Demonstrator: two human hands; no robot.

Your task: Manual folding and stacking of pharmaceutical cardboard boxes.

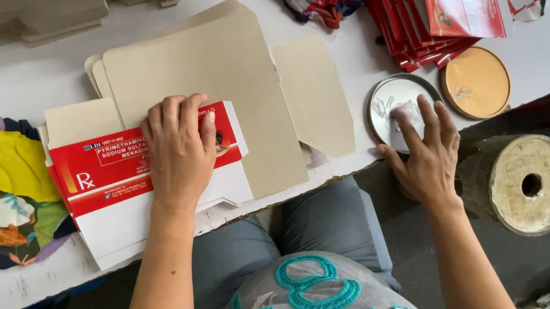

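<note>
A white worktable [22,85] carries flat brown cardboard blanks [211,66] and a red-and-white folded carton [115,185]. The left hand [179,151] presses flat on that carton, fingers together. The right hand [428,152], fingers spread, dips into a small round tin of white paste [385,98] at the table's edge.

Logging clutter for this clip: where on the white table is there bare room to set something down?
Bare table shows between the brown flats at the far edge and the grey carton blanks, and near the patterned cloth. Another patch lies beyond the wooden disc. It is crowded under the left hand, and around the right hand at the paste dish.
</note>
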